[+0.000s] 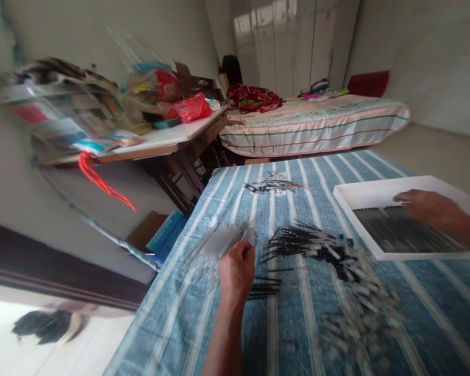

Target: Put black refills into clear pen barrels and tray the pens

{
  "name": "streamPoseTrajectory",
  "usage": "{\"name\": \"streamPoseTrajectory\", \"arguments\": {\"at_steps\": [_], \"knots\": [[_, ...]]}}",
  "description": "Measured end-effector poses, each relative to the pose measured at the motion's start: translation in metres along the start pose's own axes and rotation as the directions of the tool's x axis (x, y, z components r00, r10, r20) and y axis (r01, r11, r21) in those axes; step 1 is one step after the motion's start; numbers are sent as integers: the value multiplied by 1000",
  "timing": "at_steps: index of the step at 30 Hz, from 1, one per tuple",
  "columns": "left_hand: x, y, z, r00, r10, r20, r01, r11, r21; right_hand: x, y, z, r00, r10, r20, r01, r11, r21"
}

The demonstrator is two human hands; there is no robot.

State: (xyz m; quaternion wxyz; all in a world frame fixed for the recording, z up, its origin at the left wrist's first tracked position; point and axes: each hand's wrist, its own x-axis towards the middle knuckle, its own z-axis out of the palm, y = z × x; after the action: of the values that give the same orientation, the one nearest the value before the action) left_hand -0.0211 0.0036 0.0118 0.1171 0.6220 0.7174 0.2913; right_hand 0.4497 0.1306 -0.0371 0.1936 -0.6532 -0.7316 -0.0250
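Observation:
My left hand (237, 266) is closed with its fingertips curled together, at the right edge of a pile of slim, whitish see-through sticks (209, 253). Anything in its fingers is hidden. A few thin black sticks (268, 288) lie just right of that wrist. My right hand (426, 204) is over the white box (382, 190), fingers pinched together near a row of dark slim sticks (403, 230) inside. Something small and pale shows at its fingertips, too blurred to name. Between the hands lies a heap of black sticks (297, 240), trailing into short grey-white pieces (352, 313).
A blue striped cloth (309, 292) covers the table. Several thin dark pieces (272, 184) lie at its far end. To the left stands a cluttered side table (168, 137) with a dangling red cord (105, 185). A bed (317, 128) is behind.

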Motion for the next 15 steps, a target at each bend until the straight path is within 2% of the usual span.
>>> {"name": "streamPoseTrajectory", "arguments": {"at_steps": [3, 8, 11, 15], "knots": [[1, -4, -3, 1000, 8, 8, -10, 962, 272, -8, -44, -7, 996, 22, 88, -17, 998, -61], [-2, -2, 7, 996, -18, 89, -31, 855, 518, -36, -142, -28, 982, -146, 119, 124, 977, 174], [-1, 0, 10, 991, -74, 111, -2, 823, 568, -55, -185, -38, 917, -331, 221, 255, 915, 314], [3, 1, 12, 981, -117, 153, 6, 813, 583, -75, -215, -47, 830, -407, 381, 283, 896, 342]]}}
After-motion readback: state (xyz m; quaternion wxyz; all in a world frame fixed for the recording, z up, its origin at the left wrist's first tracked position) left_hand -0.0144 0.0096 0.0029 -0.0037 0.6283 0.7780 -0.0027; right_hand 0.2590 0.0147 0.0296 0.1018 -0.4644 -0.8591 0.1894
